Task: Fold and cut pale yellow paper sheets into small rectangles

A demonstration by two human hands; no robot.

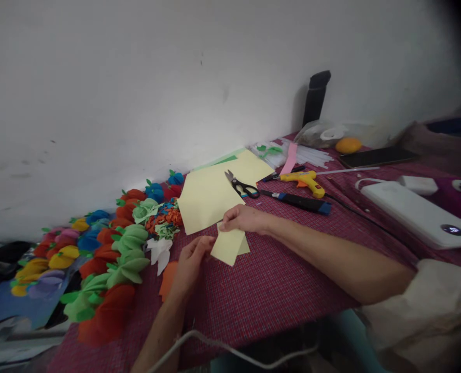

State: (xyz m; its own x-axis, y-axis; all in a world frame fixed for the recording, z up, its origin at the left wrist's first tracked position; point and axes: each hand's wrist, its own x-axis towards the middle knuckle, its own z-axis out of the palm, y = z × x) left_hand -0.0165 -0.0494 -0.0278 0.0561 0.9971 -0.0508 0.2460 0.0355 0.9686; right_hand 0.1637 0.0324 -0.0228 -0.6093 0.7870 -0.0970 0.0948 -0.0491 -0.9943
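Observation:
A small pale yellow piece of paper [228,247], folded with one layer showing behind the other, is between my two hands over the red checked cloth. My right hand [242,218] pinches its top edge between thumb and fingers. At its left corner is my left hand [197,250], fingers bent together and touching or almost touching the paper. Larger pale yellow sheets [203,199] lie just behind. Black-handled scissors [242,187] rest on those sheets, blades pointing back left.
Colourful paper fruit shapes [131,238] crowd the left side. Right of the sheets lie a blue-black cutter [302,202], a yellow glue gun [306,181] with its cord, and a white power bank [417,212]. A white cable [253,363] crosses the front.

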